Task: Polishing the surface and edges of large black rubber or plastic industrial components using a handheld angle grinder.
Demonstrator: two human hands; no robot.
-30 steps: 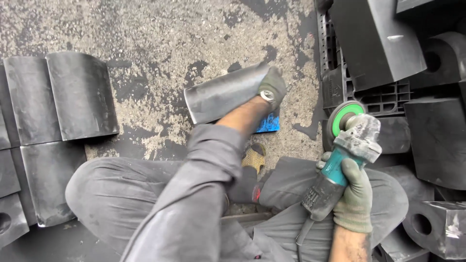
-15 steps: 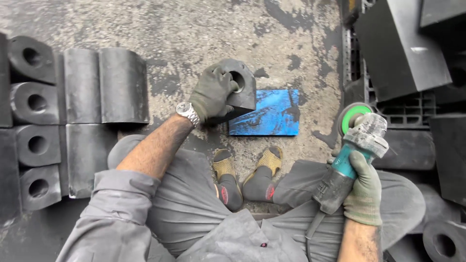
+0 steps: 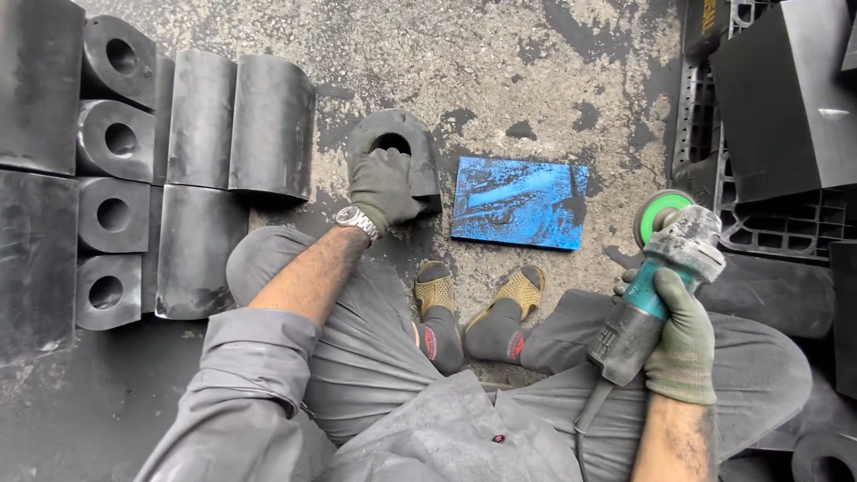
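A: Several black rubber blocks (image 3: pixel 134 170) are sitting in rows at the left of the frame, some showing round bores, some lying curved side up. Looks like sorted stock. More big black blocks (image 3: pixel 786 98) are stacking up on a black pallet (image 3: pixel 768 223) at upper right.

B: And the piece in hand?

A: Left hand (image 3: pixel 382 187), gloved, is closing over the near edge of one arch-shaped block with a hole (image 3: pixel 397 152), standing on the concrete floor (image 3: pixel 500 62) at upper centre. Fingers are wrapping its edge, probably steadying it upright.

B: Right side?

A: Right hand (image 3: pixel 683 344), gloved, is gripping the angle grinder (image 3: pixel 656 286) body fully, green disc pointing up and away from the legs, lower right. Likely parked clear. Blue plate (image 3: pixel 520 203) is lying flat between block and grinder, just beyond the feet.
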